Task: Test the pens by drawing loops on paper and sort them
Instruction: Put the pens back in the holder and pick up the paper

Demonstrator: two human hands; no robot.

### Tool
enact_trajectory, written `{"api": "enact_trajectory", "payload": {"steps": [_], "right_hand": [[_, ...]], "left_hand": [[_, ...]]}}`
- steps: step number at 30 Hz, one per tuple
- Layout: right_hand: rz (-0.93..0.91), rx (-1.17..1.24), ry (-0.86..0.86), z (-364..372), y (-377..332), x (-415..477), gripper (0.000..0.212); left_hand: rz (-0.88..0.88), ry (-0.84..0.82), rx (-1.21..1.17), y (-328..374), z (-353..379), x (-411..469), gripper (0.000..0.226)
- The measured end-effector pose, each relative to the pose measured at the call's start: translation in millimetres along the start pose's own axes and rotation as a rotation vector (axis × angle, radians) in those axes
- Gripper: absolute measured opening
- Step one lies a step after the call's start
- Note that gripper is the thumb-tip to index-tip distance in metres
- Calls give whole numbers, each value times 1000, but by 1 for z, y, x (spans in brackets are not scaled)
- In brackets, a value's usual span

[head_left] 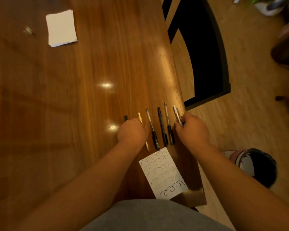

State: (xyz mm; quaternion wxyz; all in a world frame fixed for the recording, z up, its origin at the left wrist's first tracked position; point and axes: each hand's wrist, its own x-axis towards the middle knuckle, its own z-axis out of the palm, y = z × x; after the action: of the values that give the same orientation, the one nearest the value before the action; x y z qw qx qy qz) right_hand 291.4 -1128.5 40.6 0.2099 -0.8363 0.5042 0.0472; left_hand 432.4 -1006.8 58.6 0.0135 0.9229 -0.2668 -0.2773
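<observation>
Starting nearest, the looped paper is filled, so sorting is judged in hand. A black pen is gripped in the curled left hand, the white pen pinched by the right hand; both are best laid parallel within the row.

Dim warm light; table glare; blurred, warped edges.

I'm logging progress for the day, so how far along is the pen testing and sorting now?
Testing looks largely done: the sheet carries several rows of loops, and four loose pens lie side by side above it. In hand: the left hand grips a black pen at the row's left end, the right hand a white pen at its right end. Left, probably: releasing those two.
</observation>
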Motion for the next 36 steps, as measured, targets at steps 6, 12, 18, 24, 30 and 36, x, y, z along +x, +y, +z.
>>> {"api": "enact_trajectory", "payload": {"steps": [6, 12, 18, 24, 30, 36], "right_hand": [[2, -19, -52, -8, -7, 4, 20], [159, 565, -233, -22, -10, -14, 7], [177, 872, -533, -36, -10, -57, 11], [43, 649, -704, -27, 11, -113, 12], [-91, 471, -823, -6, 30, -175, 15], [-307, 221, -923, 15, 13, -225, 15]], "left_hand": [[29, -39, -99, 0, -5, 1, 30], [140, -100, -462, -17, -14, -11, 25], [-94, -248, -1090, -50, -9, -67, 15], [-315, -124, -1297, -81, 30, -166, 22], [-455, 69, -1558, -103, 90, -265, 22], [-622, 274, -1702, -133, 131, -356, 21]]}}
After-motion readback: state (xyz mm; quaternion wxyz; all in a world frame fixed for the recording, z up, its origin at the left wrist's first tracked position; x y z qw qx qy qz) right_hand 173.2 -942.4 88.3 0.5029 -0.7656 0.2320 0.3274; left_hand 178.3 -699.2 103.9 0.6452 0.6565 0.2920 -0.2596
